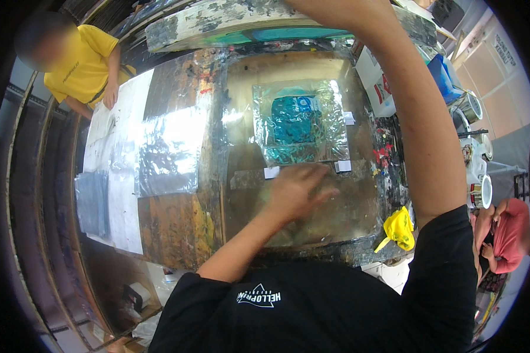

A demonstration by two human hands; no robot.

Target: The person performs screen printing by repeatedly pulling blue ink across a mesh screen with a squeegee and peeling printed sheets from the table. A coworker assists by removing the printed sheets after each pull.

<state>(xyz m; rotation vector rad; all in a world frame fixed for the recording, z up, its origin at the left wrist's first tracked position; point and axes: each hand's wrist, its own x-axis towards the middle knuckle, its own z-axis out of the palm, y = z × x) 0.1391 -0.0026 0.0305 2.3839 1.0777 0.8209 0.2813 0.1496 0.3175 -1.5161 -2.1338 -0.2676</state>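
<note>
My left hand [300, 187], blurred by motion, is over the near edge of a clear plastic sheet [335, 141]. Its thumb stands apart from the fingers, and I see nothing held. A teal printed patch [291, 120] shows at the sheet's middle. Small white tabs sit at its edges: a near-left tab [271, 172], a near-right tab [343, 166] and a right-hand tab [348, 118]. My right arm stretches to the far side, where my right hand [330, 10] is close to a paint-stained frame [218, 23]. Its fingers are cut off by the picture's upper edge.
Clear plastic sheets [171, 150] lie on the left, by a grey stack [92, 203]. Paint tins [480, 191] and a yellow cloth-like bundle [398, 228] are at the right. A person in yellow [91, 65] stands far left; another in pink [509, 235] is right.
</note>
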